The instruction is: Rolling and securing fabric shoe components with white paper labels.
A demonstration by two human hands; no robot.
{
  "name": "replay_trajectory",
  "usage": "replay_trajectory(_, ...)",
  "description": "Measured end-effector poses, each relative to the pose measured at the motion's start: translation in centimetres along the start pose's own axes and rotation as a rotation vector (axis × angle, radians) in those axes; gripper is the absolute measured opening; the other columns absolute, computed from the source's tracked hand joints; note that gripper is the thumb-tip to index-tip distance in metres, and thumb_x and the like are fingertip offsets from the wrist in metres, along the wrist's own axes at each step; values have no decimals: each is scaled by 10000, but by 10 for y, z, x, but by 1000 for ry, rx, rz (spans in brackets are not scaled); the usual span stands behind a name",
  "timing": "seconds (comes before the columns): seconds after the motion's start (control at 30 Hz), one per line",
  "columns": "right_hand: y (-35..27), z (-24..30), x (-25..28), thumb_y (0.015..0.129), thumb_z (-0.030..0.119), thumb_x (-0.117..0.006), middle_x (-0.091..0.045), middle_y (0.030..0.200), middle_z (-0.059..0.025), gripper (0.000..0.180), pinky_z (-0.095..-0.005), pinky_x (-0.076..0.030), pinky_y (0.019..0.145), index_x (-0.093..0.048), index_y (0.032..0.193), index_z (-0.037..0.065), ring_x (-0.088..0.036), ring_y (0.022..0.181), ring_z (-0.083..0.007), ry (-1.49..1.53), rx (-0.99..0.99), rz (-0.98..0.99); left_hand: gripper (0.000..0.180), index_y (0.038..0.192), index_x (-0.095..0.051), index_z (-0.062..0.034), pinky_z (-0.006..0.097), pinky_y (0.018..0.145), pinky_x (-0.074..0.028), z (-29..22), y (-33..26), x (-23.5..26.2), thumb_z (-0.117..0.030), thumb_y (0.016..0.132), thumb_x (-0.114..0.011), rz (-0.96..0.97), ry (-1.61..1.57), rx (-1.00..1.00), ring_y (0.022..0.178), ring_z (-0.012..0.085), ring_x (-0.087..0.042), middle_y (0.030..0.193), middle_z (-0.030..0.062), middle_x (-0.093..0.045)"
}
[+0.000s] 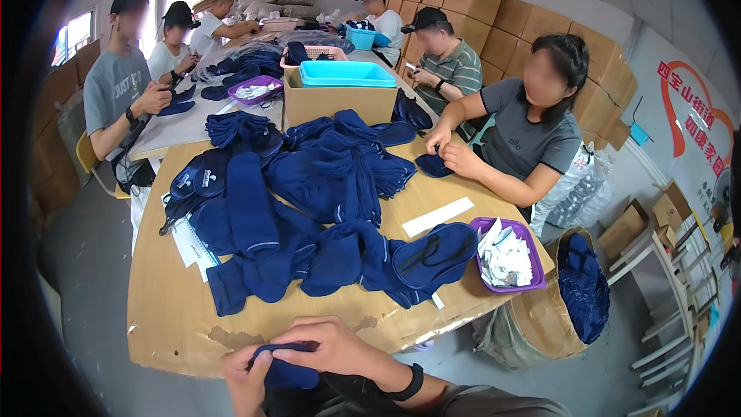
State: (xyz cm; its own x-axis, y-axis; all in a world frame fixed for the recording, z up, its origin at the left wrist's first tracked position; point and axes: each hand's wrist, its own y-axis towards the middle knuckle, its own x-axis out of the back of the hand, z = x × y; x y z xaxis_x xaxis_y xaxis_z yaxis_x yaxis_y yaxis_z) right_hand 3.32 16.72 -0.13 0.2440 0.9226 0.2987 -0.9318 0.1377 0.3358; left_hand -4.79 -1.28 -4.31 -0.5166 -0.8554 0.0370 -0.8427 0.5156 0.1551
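Note:
Both my hands hold one dark blue fabric slipper (287, 371) just below the near edge of the wooden table (170, 316). My left hand (245, 377) grips its left end from underneath. My right hand (333, 347), with a black band on the wrist, lies over the top with fingers curled onto the fabric. A large heap of the same blue slippers (309, 216) covers the middle of the table in front of me.
A purple tray of small white packets (505, 256) sits at the table's right edge, with a white paper strip (437, 217) beside it. A cardboard box topped by a turquoise bin (340, 93) stands further back. Several seated people work around the tables. A woven sack of blue slippers (579, 289) stands at right.

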Motion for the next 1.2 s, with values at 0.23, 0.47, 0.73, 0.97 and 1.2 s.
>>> replay_trajectory(0.23,-4,-4,15,848,173,-701,-676,794,-70,188,-257,-448,569,-710,959,21,-580,627,-138,83,-95,17,174,854,-668,60,215,606,-430,-6,6,-16,-109,867,-631,71,-87,48,660,72,-547,736,17,-630)
replay_trajectory(0.47,18,-13,-18,839,151,-724,-690,824,-53,190,-225,-462,602,-716,985,29,-594,686,-78,122,-152,145,162,920,-688,44,242,626,-475,-16,-6,19,-99,875,-627,25,-4,105,673,79,-578,754,32,-663)
replay_trajectory(0.73,11,19,22,808,136,-745,-705,786,-99,185,-278,-492,660,-716,872,-35,-620,687,-136,-215,-88,171,323,1048,-617,33,334,740,-485,3,27,-15,-264,979,-512,348,-30,-340,829,192,-636,906,150,-678)
replay_trajectory(0.97,23,9,18,831,148,-737,-693,788,-80,204,-279,-487,657,-704,886,-46,-579,677,-132,-165,-142,265,287,1026,-671,41,344,789,-480,15,11,-19,-219,948,-580,106,-200,-161,859,189,-605,922,121,-684)
replay_trajectory(1.2,48,-4,13,816,138,-745,-708,822,-155,219,-279,-498,684,-717,955,-29,-623,711,-185,-332,39,259,250,980,-689,43,342,817,-466,27,36,-11,-189,923,-614,160,-409,-161,930,185,-597,958,116,-676)
